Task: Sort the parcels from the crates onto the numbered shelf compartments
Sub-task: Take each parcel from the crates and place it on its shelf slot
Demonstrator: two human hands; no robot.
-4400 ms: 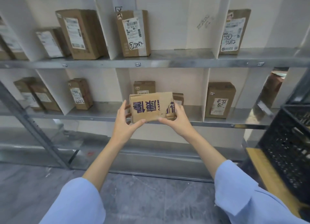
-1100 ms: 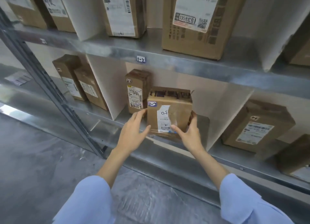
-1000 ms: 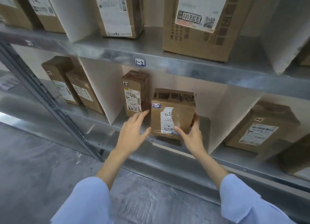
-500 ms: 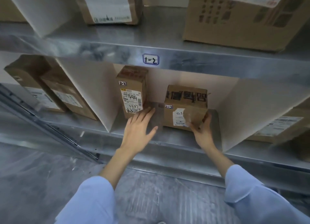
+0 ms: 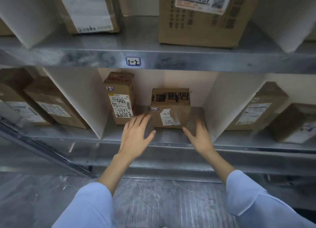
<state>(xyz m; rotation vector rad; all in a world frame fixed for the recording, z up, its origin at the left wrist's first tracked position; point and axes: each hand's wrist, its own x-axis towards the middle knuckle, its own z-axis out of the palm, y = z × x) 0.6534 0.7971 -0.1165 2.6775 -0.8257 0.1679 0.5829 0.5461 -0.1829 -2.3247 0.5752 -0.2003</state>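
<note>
A brown cardboard parcel [image 5: 171,115] with a "2-2" sticker and a white label stands on the lower shelf [image 5: 171,139], inside the middle compartment. To its left in the same compartment stands a taller parcel [image 5: 120,99], also marked "2-2". My left hand [image 5: 136,135] hovers with straight fingers just in front of the parcel's lower left corner. My right hand [image 5: 198,135] is beside its lower right corner, fingers relaxed and blurred. Neither hand grips the parcel.
White dividers [image 5: 82,99] wall the compartment on both sides. The upper shelf edge carries a "1-2" tag [image 5: 133,61] and bears two big boxes [image 5: 203,17]. More parcels stand in the left compartment [image 5: 51,106] and the right compartment [image 5: 256,108]. Grey floor lies below.
I carried the parcel to the "2-2" compartment and set it down on the shelf. Both hands have since let go and drawn back slightly toward me.
</note>
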